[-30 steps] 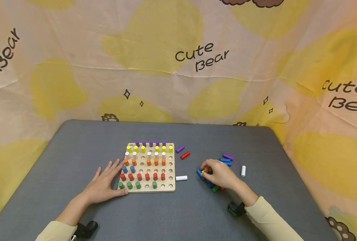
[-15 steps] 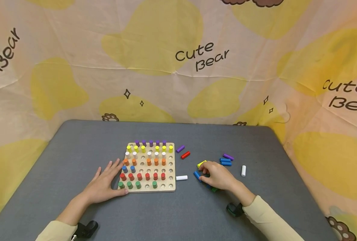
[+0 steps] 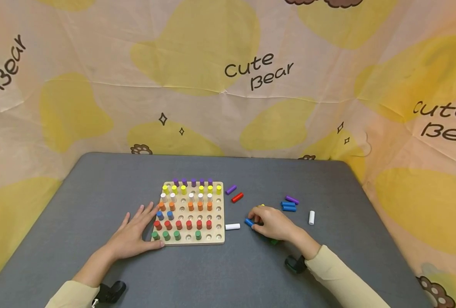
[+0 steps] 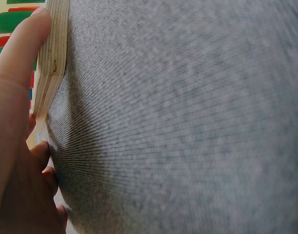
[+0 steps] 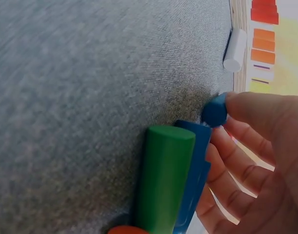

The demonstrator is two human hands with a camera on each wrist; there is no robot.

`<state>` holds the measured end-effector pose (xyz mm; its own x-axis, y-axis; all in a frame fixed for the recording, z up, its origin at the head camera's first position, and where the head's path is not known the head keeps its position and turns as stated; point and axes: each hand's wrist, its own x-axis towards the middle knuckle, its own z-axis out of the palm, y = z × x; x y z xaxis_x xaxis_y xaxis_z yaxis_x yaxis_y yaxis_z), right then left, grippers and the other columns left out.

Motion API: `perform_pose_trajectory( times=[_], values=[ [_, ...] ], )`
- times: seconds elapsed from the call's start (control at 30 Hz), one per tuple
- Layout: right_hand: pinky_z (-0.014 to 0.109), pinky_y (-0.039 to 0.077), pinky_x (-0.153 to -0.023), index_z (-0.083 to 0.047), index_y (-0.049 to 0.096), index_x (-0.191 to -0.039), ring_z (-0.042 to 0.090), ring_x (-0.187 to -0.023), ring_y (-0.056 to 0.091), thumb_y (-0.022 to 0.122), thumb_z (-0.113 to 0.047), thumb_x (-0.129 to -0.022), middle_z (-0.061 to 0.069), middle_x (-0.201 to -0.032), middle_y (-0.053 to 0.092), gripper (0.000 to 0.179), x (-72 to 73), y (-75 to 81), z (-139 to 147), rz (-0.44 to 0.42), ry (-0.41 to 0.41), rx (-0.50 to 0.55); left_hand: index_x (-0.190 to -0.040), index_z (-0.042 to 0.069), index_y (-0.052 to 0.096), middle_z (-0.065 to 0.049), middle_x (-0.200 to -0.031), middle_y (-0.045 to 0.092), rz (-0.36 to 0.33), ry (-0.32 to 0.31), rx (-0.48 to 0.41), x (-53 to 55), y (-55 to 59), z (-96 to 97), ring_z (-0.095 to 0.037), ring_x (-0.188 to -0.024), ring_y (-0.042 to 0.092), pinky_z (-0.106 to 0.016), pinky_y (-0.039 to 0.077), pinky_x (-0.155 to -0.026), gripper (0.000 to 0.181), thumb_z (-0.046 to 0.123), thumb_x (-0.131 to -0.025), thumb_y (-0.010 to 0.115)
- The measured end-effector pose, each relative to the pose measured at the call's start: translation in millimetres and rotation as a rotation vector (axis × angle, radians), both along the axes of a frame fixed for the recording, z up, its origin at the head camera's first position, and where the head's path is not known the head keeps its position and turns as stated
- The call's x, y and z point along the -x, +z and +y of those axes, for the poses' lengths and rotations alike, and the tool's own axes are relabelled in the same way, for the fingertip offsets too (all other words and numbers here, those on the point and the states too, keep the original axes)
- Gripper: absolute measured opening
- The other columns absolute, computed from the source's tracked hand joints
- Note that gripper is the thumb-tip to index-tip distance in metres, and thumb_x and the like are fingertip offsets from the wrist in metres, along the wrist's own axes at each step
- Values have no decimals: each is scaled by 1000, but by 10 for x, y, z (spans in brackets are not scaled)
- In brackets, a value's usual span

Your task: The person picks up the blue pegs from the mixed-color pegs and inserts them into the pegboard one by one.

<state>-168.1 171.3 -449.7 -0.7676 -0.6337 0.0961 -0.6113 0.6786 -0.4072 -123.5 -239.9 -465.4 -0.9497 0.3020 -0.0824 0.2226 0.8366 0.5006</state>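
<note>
A wooden pegboard stands on the table with rows of purple, yellow, white, orange, blue, red and green pegs; some holes are bare. My left hand rests along its left edge, fingers spread, the thumb on the front corner. To the right of the board, my right hand pinches a blue peg between thumb and fingers. The right wrist view shows the thumb against that peg's end, close to the cloth. Under the hand lie a green peg, more blue pegs and an orange one.
A white peg lies by the board's right edge. Behind it are a red peg and a purple peg. Farther right lie two blue pegs, a purple peg and a white peg. A yellow peg is mostly hidden.
My right hand has moved left toward the board, and the blue peg at its fingertips has shifted left too. A yellow peg came into view behind the fingers. The left hand stays put.
</note>
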Motion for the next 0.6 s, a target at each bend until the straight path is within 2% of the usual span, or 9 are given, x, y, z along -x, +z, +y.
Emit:
perform_pose_trajectory(
  times=[0.3, 0.6],
  values=[
    [18, 40, -56, -11, 65, -94, 8, -66, 51, 69, -9, -81, -1, -77, 57, 14, 62, -21, -57, -10, 1, 13, -147, 14, 25, -17, -152, 19, 3, -3, -5, 6, -18, -8, -42, -139, 11, -65, 2, -105, 105, 66, -66, 68],
    [19, 39, -57, -12, 65, -95, 7, -68, 47, 69, -12, -82, -2, -79, 55, 14, 100, -33, -91, -70, -22, 24, -148, 17, 24, -17, -152, 18, 2, -1, -14, 8, -25, -6, -42, -139, 10, -64, 1, -105, 104, 65, -67, 68]
  ],
)
